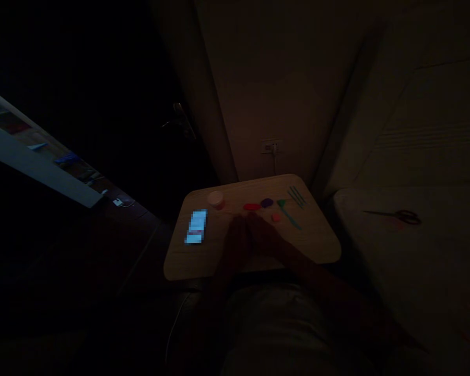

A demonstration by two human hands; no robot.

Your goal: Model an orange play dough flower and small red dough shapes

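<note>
In dim light, my left hand and my right hand are brought together low over the small wooden table. Their fingers look curled and pressed together; what lies between them is hidden in shadow. Just beyond the fingertips is a flat red piece, with a dark purple piece beside it. A small pinkish-orange lump sits right of my right hand. Farther right lies a teal tool with a green lump at its far end. Several thin teal sticks lie near the far right corner.
A lidded tub stands at the table's far left, with a lit phone nearer me. Scissors lie on a pale surface at right. A wall socket with a plugged cable is behind the table; a door handle shows left.
</note>
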